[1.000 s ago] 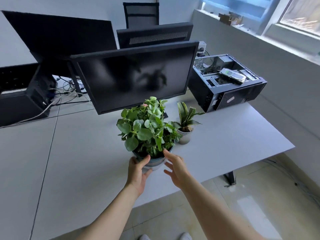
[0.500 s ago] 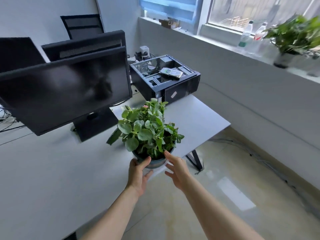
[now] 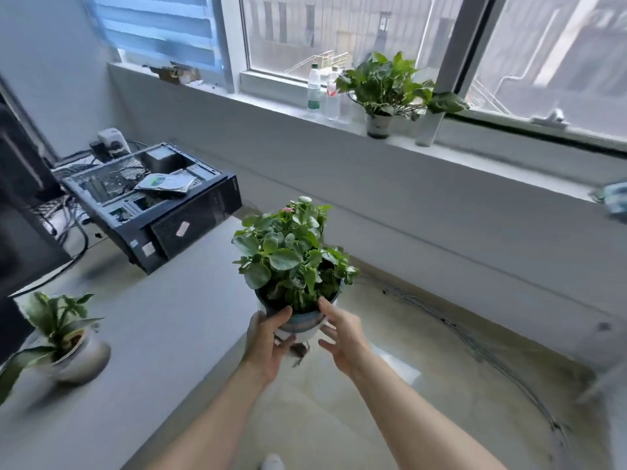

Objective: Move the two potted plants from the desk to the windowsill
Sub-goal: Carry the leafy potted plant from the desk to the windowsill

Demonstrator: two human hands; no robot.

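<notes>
I hold a leafy green plant in a white and blue pot (image 3: 298, 325) in the air, past the desk's edge and over the floor. My left hand (image 3: 268, 340) grips the pot's left side, thumb on the rim. My right hand (image 3: 342, 334) presses against its right side with the fingers spread. A second, smaller plant in a round white pot (image 3: 73, 351) stands on the white desk (image 3: 163, 334) at the lower left. The windowsill (image 3: 475, 157) runs along the wall ahead.
On the sill stand two plastic bottles (image 3: 314, 88), a trailing plant in a pot (image 3: 380, 125) and a cardboard box (image 3: 176, 74) at the far left. An open black computer case (image 3: 159, 205) lies on the desk, a dark monitor (image 3: 20, 232) at the left. Cables run along the floor (image 3: 492, 351).
The big plant came off the desk and now hangs over the floor. My view swung right towards the window, so the small plant reappears at the lower left.
</notes>
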